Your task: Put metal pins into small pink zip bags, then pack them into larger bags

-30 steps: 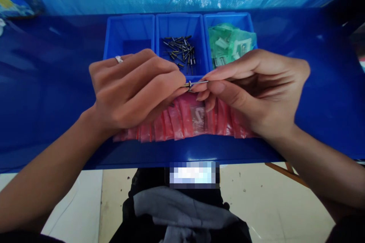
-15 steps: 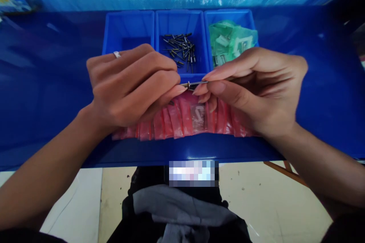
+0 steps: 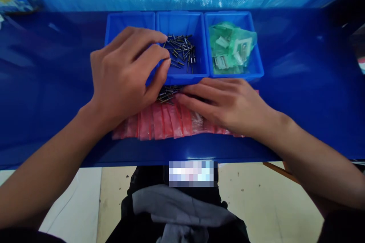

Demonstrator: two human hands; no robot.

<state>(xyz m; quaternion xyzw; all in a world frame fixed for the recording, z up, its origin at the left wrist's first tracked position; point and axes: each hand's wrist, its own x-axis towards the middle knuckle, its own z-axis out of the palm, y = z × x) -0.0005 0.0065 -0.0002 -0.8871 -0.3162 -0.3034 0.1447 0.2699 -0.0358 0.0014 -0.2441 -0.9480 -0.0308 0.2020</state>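
Observation:
My left hand (image 3: 129, 70) is raised over the left edge of the middle blue bin (image 3: 182, 79), its fingers curved and apart, with nothing visible between thumb and fingertips. Inside that bin lies a loose heap of pop rivets (image 3: 182, 49), dark with thin pins. In front of it, more pop rivets (image 3: 168, 94) are piled on the table, partly behind both hands. The fingers of my right hand (image 3: 225, 102) stretch out flat onto this pile and touch it; its thumb is hidden underneath. Below both hands runs a row of pink plastic bags (image 3: 159, 123).
The right blue bin (image 3: 258, 66) holds green plastic bags (image 3: 232, 45) with pale parts inside. A left blue bin (image 3: 131, 19) is partly covered by my left hand. All stand on a blue table (image 3: 302, 95), whose front edge is above my lap.
My hands, which met around a single pop rivet, have separated. The left moved up to the middle bin and opened; the right came down onto the rivet pile, turning palm down.

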